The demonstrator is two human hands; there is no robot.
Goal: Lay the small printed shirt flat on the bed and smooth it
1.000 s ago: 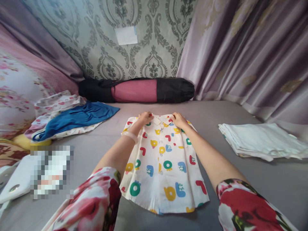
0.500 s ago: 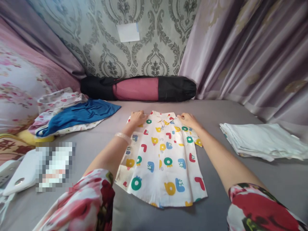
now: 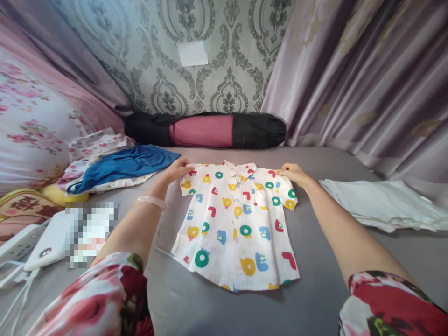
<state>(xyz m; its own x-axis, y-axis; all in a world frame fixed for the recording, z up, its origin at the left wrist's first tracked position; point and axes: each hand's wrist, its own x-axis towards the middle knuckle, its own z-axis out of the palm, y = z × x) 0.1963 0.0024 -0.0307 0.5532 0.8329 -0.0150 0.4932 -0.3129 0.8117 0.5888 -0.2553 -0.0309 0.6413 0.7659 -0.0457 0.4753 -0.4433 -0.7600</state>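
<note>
A small white child's shirt [image 3: 238, 228] with coloured letter prints lies flat, front up, on the grey bed surface [image 3: 315, 289]. Its short sleeves are spread out to both sides. My left hand [image 3: 178, 167] rests on the shirt's left shoulder at the sleeve top, fingers on the fabric. My right hand [image 3: 293, 171] lies on the right shoulder by the other sleeve. A pale bangle [image 3: 151, 201] circles my left wrist. Both my arms wear red floral sleeves.
A heap of clothes with a blue garment [image 3: 122, 164] on top lies at the left. Folded white cloth [image 3: 381, 205] sits at the right. A black and pink rolled bag [image 3: 206, 130] lies along the wall. A white device with cables [image 3: 42, 242] is at the near left.
My hands slid apart from the collar outward to the shoulders, and the two sleeves have been spread out to the sides.
</note>
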